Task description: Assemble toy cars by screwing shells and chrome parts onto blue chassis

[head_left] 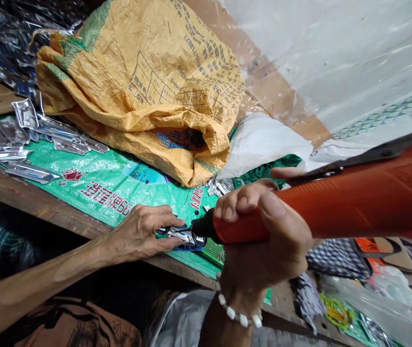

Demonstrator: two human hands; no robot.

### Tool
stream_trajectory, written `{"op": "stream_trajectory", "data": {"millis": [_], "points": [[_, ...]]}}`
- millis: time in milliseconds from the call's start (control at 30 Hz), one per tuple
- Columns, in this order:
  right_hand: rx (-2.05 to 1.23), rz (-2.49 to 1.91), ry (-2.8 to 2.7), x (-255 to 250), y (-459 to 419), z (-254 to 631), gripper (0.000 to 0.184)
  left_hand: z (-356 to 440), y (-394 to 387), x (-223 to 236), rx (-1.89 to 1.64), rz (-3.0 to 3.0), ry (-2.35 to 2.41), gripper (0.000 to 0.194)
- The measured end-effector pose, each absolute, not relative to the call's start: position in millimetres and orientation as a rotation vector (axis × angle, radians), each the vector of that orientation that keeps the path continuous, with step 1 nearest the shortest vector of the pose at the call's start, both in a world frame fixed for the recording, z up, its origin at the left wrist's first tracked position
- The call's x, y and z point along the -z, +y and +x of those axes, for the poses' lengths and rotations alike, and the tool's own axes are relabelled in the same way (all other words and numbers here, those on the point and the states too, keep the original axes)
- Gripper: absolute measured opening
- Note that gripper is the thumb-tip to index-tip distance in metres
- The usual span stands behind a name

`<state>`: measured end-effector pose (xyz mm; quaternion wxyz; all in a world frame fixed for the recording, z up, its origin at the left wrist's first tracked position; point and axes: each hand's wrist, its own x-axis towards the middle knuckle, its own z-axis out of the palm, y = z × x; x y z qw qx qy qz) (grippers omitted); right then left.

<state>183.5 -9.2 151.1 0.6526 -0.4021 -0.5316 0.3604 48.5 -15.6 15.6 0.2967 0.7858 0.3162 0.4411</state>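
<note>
Around the red screwdriver (336, 193), right hand (264, 226) wrapped; wrist bent.

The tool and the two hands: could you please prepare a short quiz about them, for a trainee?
1. Which colour is the long tool in the right hand?
A) green
B) red
C) blue
2. True or false: the left hand holds a small metal piece at the tool's tip.
3. Fill in: the white bracelet is on the ____ wrist.
Key: 1 B; 2 true; 3 right.
</note>
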Motion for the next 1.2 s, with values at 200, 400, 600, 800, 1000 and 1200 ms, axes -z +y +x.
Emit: {"op": "stream_trajectory", "data": {"millis": [200, 400, 600, 800, 1000, 1200], "points": [[-0.919, -0.834, -1.076, -144.7, -11.7, 180.0, 0.047, 48.4, -16.6, -14.0, -1.141, 2.069, 0.849, 0.017], [-0.827, -0.833, -1.103, -140.0, -9.9, 180.4, 0.044, 49.5, -16.7, -10.8, -1.175, 2.090, 0.854, 0.018], [-0.623, -0.866, -0.992, -152.1, -12.1, 197.0, 0.042, 52.2, -15.4, -3.6, -1.263, 2.118, 0.883, 0.023], [-0.540, -1.027, -0.965, -157.6, -18.0, 238.8, 0.055, 45.3, -19.2, -5.1, -1.320, 2.103, 0.908, 0.026], [-0.443, -1.278, -1.021, -133.5, -37.0, 262.1, 0.059, 24.2, -21.5, -25.6, -1.437, 2.105, 0.915, 0.027], [-0.327, -1.399, -0.913, -94.4, -74.8, 244.8, 0.071, 10.2, -30.3, -54.2, -1.587, 2.526, 0.859, 0.030]]}}
